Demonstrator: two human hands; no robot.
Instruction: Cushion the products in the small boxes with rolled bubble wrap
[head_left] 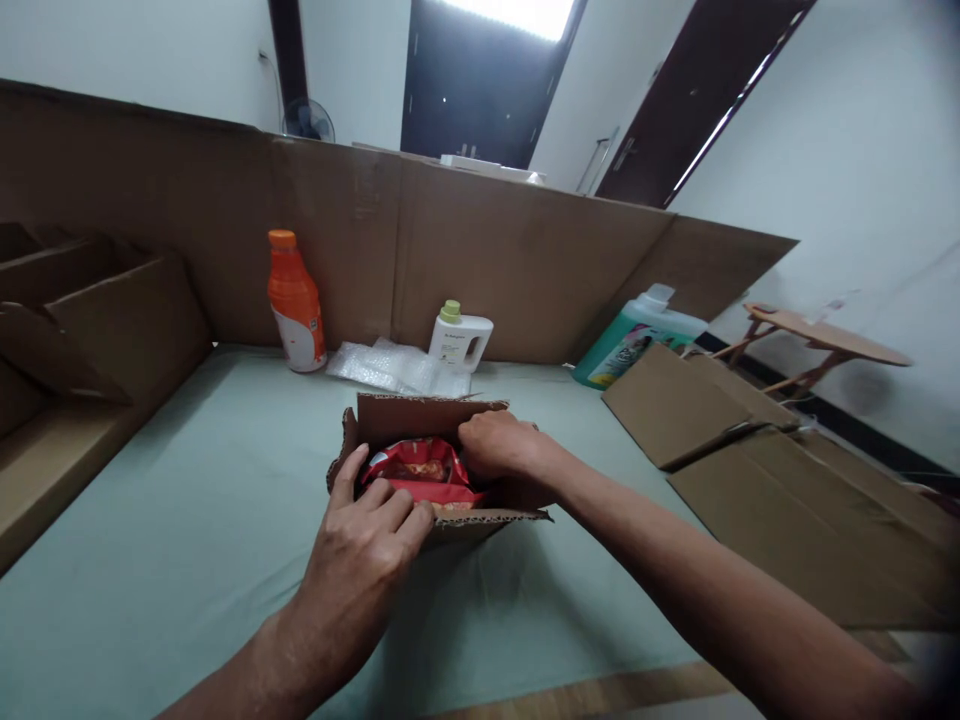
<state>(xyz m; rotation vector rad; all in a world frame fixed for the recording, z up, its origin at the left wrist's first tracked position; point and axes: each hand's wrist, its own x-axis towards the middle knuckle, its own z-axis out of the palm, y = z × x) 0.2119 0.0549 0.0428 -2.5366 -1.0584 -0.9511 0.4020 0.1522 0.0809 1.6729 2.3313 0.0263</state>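
Note:
A small open cardboard box (420,415) stands in the middle of a pale green table (187,520). A red snack packet (420,468) lies inside it. My left hand (360,565) rests on the box's near edge, its fingers pressing on the packet. My right hand (499,445) reaches into the box from the right, its fingers curled down onto the packet's right side. The fingertips of the right hand are hidden inside the box.
Behind the box lie a sheet of bubble wrap (394,368), an orange bottle (295,300), a small white bottle with a green cap (459,338) and a tilted green jug (634,338). Cardboard walls (525,260) fence the table. Flat cardboard (787,480) lies on the right, cardboard dividers (97,320) on the left.

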